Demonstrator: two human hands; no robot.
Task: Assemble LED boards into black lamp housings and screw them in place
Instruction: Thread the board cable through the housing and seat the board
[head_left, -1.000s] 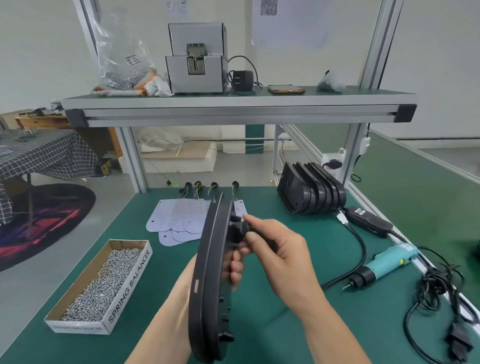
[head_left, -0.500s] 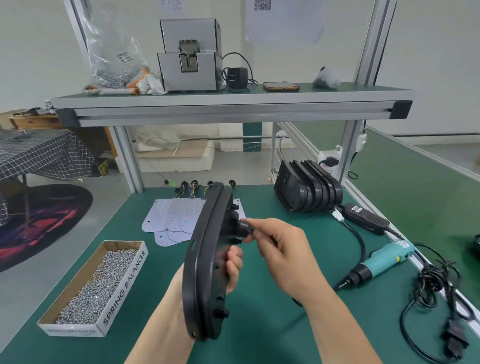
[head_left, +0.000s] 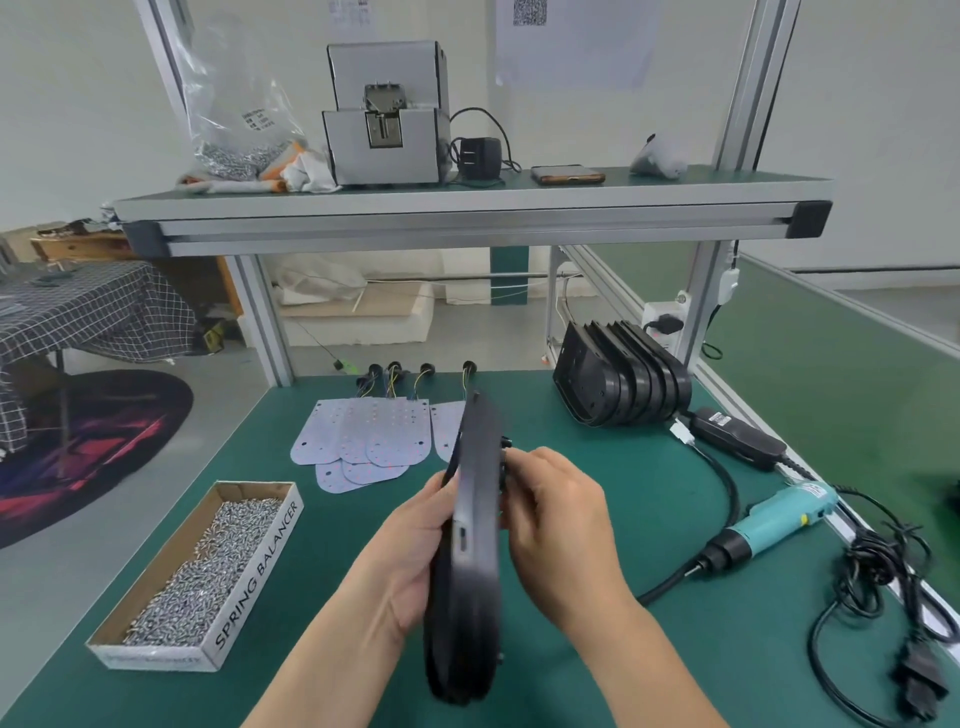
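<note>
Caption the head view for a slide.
Left hand grips a black plastic lamp housing edge-on above the green bench; right hand pinches its rear side.

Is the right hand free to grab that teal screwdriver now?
Likely not yet: the right hand is busy at the back of the housing. Once it lets go, the screwdriver lies uncovered on that side, with nothing between.

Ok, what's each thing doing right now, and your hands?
Black plastic lamp housing: held up on edge, in the air.
Left hand: grips the housing's left side.
Right hand: fingers curled on its back.
White flat LED boards: lying overlapped, loose.
Cardboard box of silver screws: open.
Teal electric screwdriver: lying unused.
Stacked black housings: leaning on edge.
</note>
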